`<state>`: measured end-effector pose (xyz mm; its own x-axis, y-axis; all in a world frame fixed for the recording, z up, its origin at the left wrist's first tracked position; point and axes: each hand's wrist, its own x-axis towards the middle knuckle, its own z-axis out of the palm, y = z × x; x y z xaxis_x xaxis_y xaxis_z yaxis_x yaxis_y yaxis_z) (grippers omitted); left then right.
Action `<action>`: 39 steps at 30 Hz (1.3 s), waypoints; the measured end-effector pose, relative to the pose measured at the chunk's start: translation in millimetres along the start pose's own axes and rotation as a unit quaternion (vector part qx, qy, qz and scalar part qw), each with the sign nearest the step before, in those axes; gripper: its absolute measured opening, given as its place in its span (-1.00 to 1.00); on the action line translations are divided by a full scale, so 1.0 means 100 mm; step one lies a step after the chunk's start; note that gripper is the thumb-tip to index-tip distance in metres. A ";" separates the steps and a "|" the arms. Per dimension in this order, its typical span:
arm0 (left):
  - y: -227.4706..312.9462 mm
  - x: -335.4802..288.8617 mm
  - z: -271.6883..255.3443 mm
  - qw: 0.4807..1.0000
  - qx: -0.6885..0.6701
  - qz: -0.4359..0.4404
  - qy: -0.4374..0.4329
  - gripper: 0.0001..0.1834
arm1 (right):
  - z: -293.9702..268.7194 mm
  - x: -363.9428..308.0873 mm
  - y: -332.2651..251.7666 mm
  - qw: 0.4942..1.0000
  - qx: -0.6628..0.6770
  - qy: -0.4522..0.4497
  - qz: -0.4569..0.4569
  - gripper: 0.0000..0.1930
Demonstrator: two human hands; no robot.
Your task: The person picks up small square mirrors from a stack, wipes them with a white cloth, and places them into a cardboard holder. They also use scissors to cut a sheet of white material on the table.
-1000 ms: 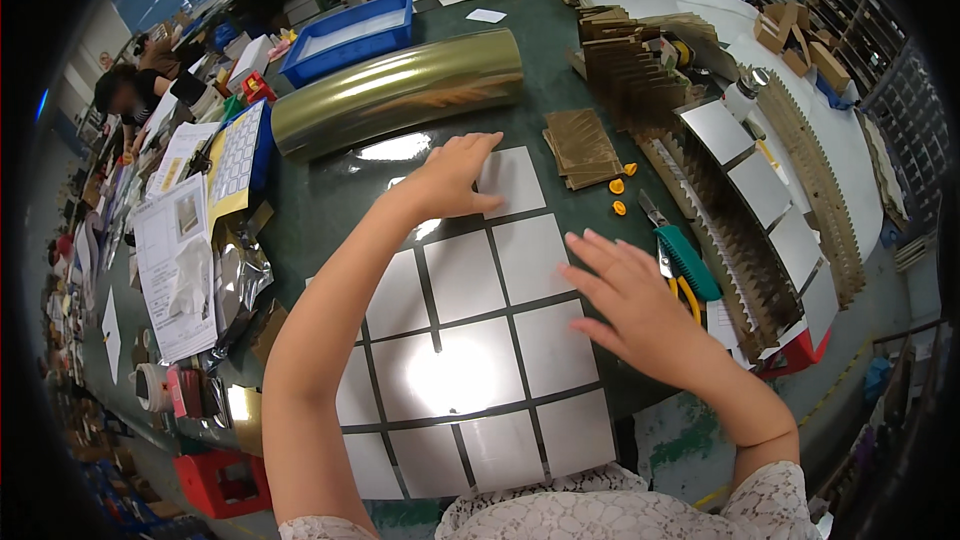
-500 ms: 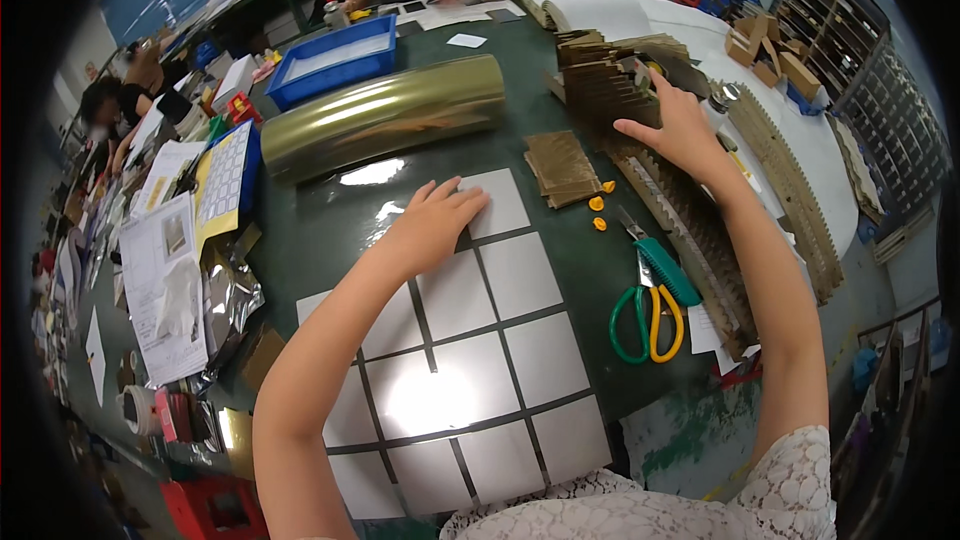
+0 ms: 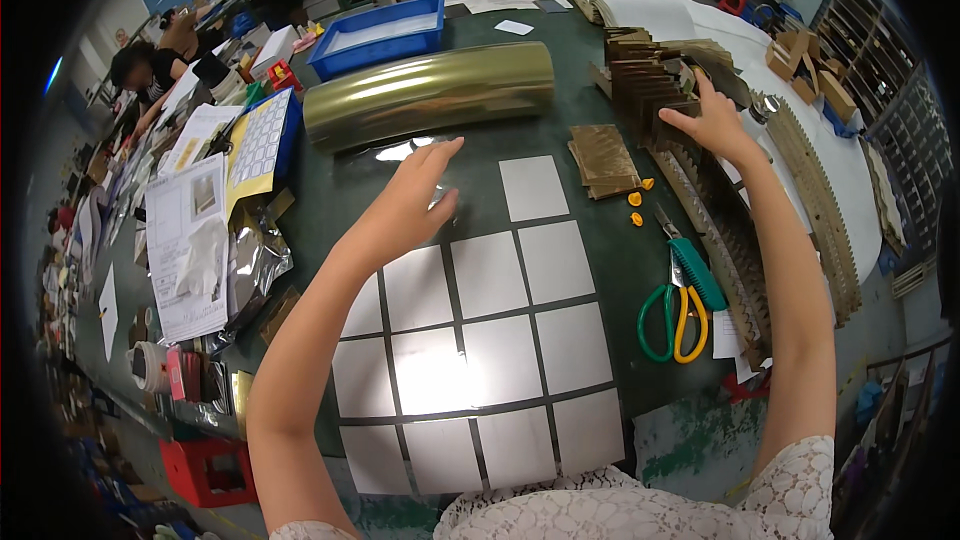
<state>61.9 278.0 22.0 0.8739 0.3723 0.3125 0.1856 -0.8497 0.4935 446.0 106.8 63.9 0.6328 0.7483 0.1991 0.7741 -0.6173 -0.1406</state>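
My left hand [image 3: 412, 195] hovers over the dark table top with nothing in it, its thumb and fingers apart. To its right lies a single white square sheet [image 3: 533, 188], set beyond several rows of similar sheets [image 3: 490, 275] spaced in a grid. At the right, my right hand [image 3: 718, 127] reaches to a fanned stack of thin brown sheets [image 3: 640, 70]. Its thumb stands away from the stretched fingers; the fingertips are partly lost against the stack. Nearer the middle sits a small pile of brown squares [image 3: 603, 155].
Scissors with green and yellow handles [image 3: 690, 325] and a teal ridged tool [image 3: 703, 275] lie right of the grid, near small orange-yellow rubber pieces [image 3: 635, 200]. A shiny film roll [image 3: 430, 95] and a blue tray [image 3: 322, 68] stand behind. Papers [image 3: 185, 240] cover the left. Another person sits opposite.
My left hand has come off the far white sheet and moved left, baring that sheet. My right hand stays at the brown stack. The whole view has shifted, so things appear further right.
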 end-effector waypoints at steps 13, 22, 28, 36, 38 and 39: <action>0.75 0.01 -0.14 0.948 -0.309 0.062 -0.034 0.24 | -0.63 -1.17 -1.21 0.785 0.488 -0.131 -0.359 0.08; 0.69 -0.13 -0.13 0.943 -0.326 0.052 -0.036 0.29 | -0.45 -1.30 -1.40 0.755 0.521 -0.175 -0.359 0.09; 0.19 -0.04 -0.10 0.995 -0.071 0.002 -0.068 0.24 | -0.38 -1.15 -1.31 0.845 0.389 -0.129 -0.343 0.08; -0.27 0.21 0.03 0.978 0.094 -0.062 -0.178 0.19 | -0.33 -0.98 -1.06 0.892 0.293 -0.107 -0.328 -0.11; -0.34 0.26 0.07 0.975 0.090 -0.061 -0.193 0.19 | -0.30 -0.96 -1.02 0.892 0.297 -0.109 -0.322 -0.12; -0.35 0.28 0.08 0.975 0.090 -0.058 -0.193 0.19 | -0.30 -0.96 -1.01 0.895 0.296 -0.111 -0.316 -0.12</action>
<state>83.6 315.1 6.9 0.9401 0.3307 -0.0829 0.3384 -0.8748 0.3467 306.7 89.7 88.4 0.0035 0.9726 0.2323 0.8108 0.1332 -0.5699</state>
